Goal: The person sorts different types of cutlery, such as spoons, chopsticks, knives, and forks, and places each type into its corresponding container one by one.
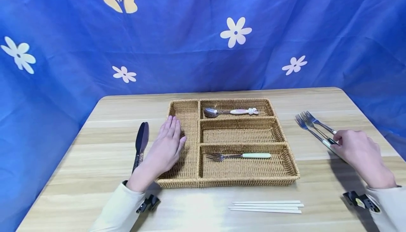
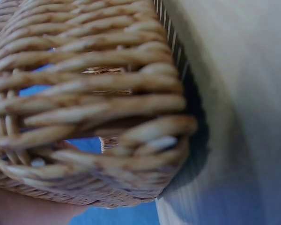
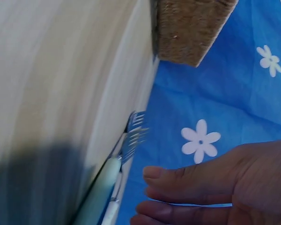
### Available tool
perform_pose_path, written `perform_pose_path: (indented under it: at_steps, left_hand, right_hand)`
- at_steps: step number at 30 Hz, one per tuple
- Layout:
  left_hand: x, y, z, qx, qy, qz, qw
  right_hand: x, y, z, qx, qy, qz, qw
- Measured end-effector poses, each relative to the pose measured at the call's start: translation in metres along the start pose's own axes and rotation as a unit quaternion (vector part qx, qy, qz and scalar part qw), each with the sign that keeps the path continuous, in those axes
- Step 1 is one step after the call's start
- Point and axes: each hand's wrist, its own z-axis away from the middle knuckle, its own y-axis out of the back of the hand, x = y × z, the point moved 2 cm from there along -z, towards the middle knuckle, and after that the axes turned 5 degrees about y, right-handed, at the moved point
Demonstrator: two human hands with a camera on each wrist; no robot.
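Just below right fingers, gap between: three forks.

No lettering or number can be read; the marks on the dark knives left of the woven tray are too small.

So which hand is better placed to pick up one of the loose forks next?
Probably the right: the right hand is right at the handles of the loose forks, while the left hand is at the left side of the tray.
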Motion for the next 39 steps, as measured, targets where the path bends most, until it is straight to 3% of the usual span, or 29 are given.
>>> perform_pose_path:
  at_steps: [10,19,31,39]
  left_hand:
    - [-0.001,-0.001,0.000,0.002,0.001,0.007,1.0000]
    - [-0.001,-0.001,0.000,0.006,-0.001,0.006,1.0000]
    - [-0.002,0.000,-0.001,0.003,-0.003,0.002,1.0000]
    - [-0.001,-0.002,-0.002,0.001,0.002,0.008,1.0000]
  right_hand:
    - [0.009,-0.007,-0.003,-0.036,-0.028,0.004,0.9990]
    - [0.014,-0.010,-0.005,-0.102,-0.033,-0.005,0.9943]
    - [0.016,-0.019,-0.005,-0.117,-0.010,-0.015,0.9930]
    - [0.014,-0.019,-0.006,-0.104,-0.004,-0.015,0.9945]
